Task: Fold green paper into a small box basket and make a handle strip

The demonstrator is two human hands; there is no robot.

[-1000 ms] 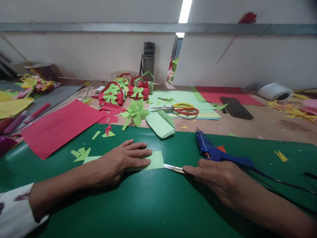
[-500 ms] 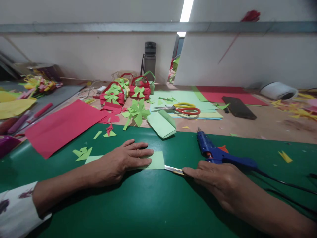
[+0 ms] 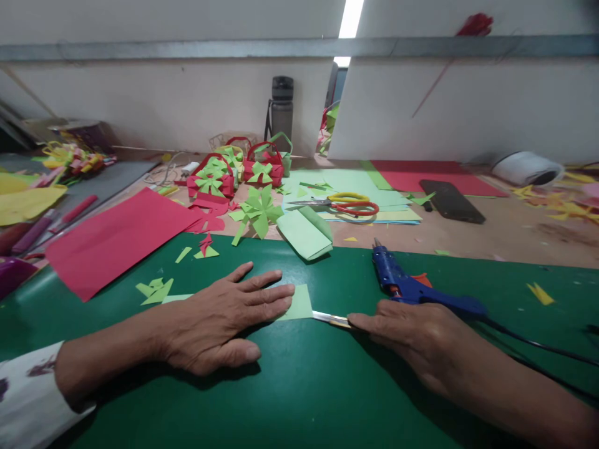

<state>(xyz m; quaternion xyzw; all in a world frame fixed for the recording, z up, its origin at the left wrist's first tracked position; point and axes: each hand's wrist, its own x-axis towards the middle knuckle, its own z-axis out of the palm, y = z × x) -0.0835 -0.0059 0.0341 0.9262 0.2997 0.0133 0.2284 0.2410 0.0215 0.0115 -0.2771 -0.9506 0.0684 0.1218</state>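
Note:
My left hand [image 3: 224,318] lies flat, fingers spread, on a light green paper strip [image 3: 299,302] on the green cutting mat [image 3: 299,386]. My right hand [image 3: 412,340] is closed round a thin knife [image 3: 330,319]. The metal blade of the knife points left and touches the strip's lower right corner. A blue glue gun [image 3: 412,288] lies just behind my right hand, its cord running right.
A red sheet [image 3: 112,240] and green scraps [image 3: 154,290] lie at the left. Folded green paper [image 3: 306,234], paper flowers [image 3: 257,209], red paper baskets [image 3: 234,171], scissors [image 3: 346,204], a phone [image 3: 452,201], a tape roll [image 3: 526,169] and a bottle [image 3: 281,109] sit further back.
My left hand has spread wider and slid slightly toward me on the strip, the thumb now out to the side. My right hand and the knife have barely moved.

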